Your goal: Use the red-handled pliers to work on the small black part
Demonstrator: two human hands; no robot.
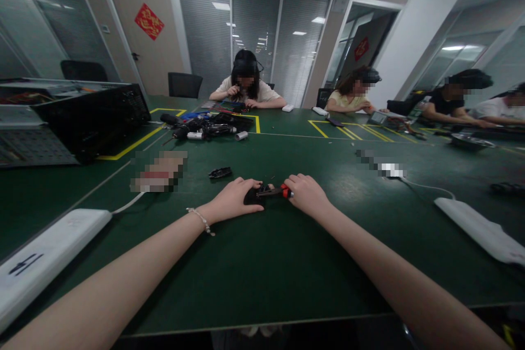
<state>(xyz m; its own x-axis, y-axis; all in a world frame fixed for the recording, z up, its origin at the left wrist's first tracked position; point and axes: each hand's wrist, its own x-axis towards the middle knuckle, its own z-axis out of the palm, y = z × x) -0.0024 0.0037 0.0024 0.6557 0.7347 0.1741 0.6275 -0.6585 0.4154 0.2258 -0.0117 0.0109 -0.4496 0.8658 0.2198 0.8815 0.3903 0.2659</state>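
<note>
My left hand [233, 198], with a beaded bracelet at its wrist, is closed around a small black part [251, 194] and steadies it over the green table. In my right hand [307, 195] are pliers with red and black handles [286, 191]. Their metal jaws point left and meet the black part; whether they grip it or only touch it, I cannot tell. My fingers hide much of both things. Just beyond my left hand, a black plastic shell [220, 173] lies loose on the table.
A pile of black tools and cables [209, 124] lies farther back. At left stand an open computer case [94, 120] and a white power strip [53, 254]; another white power strip [479, 229] is at right. Blurred-out devices with cables lie on both sides. Several people sit across the table.
</note>
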